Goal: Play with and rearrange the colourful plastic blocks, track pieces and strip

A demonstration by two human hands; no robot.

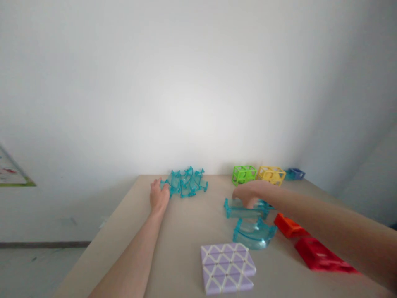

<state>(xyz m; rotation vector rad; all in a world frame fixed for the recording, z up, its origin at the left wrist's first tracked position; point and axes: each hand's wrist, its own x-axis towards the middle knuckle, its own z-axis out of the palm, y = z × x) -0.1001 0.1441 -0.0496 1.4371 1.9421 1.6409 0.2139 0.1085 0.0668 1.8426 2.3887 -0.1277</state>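
Note:
My left hand is at the far left of the table, its fingers and thumb closed about the left end of a see-through teal track piece. That piece belongs to a cluster of teal track pieces, curved and with small connector ends. On the right, my right hand reaches down with bent fingers onto a straight teal trough piece; the fingertips are partly hidden. Just in front of it lies a curved teal trough piece, apart from both hands.
A lilac tile block with white triangle lines lies in front. Green and yellow frame blocks stand near the wall, with a dark blue block farther right. Orange and red pieces lie beneath my right forearm.

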